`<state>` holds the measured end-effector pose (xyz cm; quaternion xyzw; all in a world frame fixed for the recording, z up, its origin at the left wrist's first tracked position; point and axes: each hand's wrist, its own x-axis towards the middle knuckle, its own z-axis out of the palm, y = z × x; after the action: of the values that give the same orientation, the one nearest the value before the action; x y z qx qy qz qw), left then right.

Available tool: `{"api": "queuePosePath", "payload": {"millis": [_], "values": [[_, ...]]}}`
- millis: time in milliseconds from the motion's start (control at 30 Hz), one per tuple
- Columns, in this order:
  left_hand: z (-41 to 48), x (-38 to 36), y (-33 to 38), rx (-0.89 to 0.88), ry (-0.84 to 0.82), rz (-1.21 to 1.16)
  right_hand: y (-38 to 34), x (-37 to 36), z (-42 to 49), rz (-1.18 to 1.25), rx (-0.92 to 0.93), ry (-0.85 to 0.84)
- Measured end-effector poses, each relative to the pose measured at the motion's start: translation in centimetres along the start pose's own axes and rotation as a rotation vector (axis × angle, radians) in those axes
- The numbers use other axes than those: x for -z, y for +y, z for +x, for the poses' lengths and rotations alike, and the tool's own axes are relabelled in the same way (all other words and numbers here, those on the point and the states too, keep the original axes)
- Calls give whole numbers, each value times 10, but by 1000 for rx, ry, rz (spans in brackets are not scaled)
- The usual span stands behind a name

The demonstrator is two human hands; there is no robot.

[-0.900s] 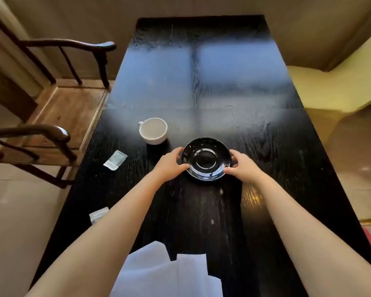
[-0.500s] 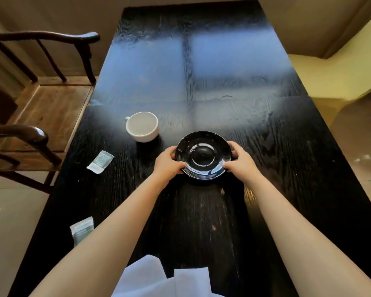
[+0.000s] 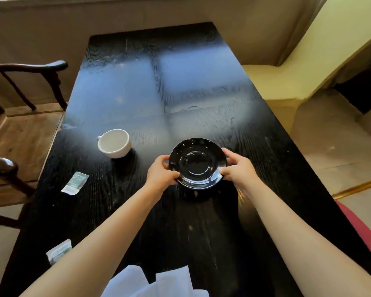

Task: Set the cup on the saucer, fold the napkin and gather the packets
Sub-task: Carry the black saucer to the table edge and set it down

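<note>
At the far left a dark wooden armchair (image 3: 19, 116) stands beside the black desk (image 3: 191, 86). Near the desk's left edge lie two small pale packets: one (image 3: 75, 183) flat on the wood, well apart from the other (image 3: 58, 251), which sits closer to the near end and is partly hidden by the left forearm. Beyond the first packet a white cup (image 3: 114, 143) stands upright on the desk, its handle pointing left; it is empty and clear of the saucer.

The left hand (image 3: 161, 174) has its grip closed on the left rim of the black saucer (image 3: 197, 163), thumb on the near edge and fingers curled at the far side. The saucer is tilted slightly toward the camera, its near edge looking raised above a dark shadow on the desk. The right hand (image 3: 238, 168) has its grip closed on the saucer's right rim in the same way.

At the near edge, between the two forearms, a white napkin (image 3: 154, 281) lies loosely spread, not folded flat. To the right of the desk stands a pale yellow covered seat (image 3: 291, 67).
</note>
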<state>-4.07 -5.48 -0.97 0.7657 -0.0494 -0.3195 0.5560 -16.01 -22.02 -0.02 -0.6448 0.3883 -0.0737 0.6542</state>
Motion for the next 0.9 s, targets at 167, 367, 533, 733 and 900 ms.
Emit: {"api": "queuePosePath", "payload": {"millis": [167,367,533,733,900], "values": [[-23,-46,23,50,-97,-9,-10,58,-38,-9,16,58],[-61,-105,29,33,-232,12,0,129,-89,-15,14,97],[-104,-153,13,18,-325,74,38,180,-129,-9,-30,150],[-152,-205,-25,62,-397,118,98,231,-178,-33,-62,236],[-189,-224,-52,101,-455,149,136,249,-213,-31,-107,278]]}}
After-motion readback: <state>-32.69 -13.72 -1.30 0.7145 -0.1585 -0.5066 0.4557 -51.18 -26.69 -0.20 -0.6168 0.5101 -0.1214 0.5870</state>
